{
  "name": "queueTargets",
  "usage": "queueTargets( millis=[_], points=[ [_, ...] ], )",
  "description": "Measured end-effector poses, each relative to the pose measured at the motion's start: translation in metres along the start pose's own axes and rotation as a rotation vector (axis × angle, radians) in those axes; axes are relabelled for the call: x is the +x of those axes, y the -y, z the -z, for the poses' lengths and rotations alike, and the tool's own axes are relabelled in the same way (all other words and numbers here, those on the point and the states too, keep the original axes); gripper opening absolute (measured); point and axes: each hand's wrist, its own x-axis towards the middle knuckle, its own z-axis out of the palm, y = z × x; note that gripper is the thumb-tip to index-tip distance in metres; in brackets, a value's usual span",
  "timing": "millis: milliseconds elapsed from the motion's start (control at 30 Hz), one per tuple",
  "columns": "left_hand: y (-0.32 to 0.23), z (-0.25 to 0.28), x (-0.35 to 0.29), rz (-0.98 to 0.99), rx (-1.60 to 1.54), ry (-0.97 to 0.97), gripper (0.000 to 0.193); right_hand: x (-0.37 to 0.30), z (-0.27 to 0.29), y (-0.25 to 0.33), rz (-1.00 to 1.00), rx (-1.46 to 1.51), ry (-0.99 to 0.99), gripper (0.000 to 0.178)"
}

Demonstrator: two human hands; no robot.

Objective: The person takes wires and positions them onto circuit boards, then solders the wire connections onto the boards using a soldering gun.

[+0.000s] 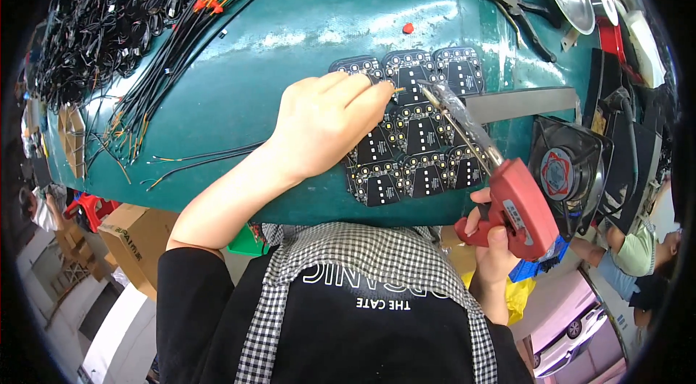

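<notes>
Our left hand (pixel 326 123) pinches a thin wire end (pixel 397 89) between thumb and forefinger, resting on the black circuit-board panel (pixel 417 137). Our right hand (pixel 493 239) is wrapped around the grip of a red soldering gun (pixel 507 203), whose tip meets the wire over the panel's upper rows. The panel lies on the green bench (pixel 290 29). Just right of it sits a small fan (pixel 569 170); beyond its top right corner lie pliers (pixel 518 7); far to its left, bundles of black wires (pixel 123 21).
</notes>
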Motion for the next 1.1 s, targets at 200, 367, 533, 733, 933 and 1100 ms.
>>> queueTargets(
  millis=[200, 367, 533, 733, 933, 1100],
  points=[
    [0.002, -0.008, -0.007, -0.112, -0.015, -0.074, 0.026, -0.001, 0.002, -0.002, -0.035, 0.03, 0.02, 0.064],
    [0.0, -0.01, -0.01, -0.141, 0.036, -0.067, 0.026, 0.0, 0.0, -0.004, -0.029, -0.017, 0.052, 0.068],
    [0.002, -0.011, -0.011, -0.158, 0.063, -0.07, 0.027, 0.001, -0.003, -0.004, -0.047, -0.058, 0.081, 0.066],
    [0.001, -0.012, -0.01, -0.165, 0.066, -0.074, 0.029, 0.001, -0.004, -0.002, -0.046, -0.095, 0.059, 0.067],
    [0.0, -0.013, -0.011, -0.205, 0.08, -0.083, 0.031, -0.004, -0.003, -0.004, -0.051, -0.121, 0.026, 0.067],
    [-0.001, -0.011, -0.011, -0.207, 0.091, -0.058, 0.03, -0.007, -0.003, -0.005, -0.06, -0.168, 0.013, 0.066]
  ],
)
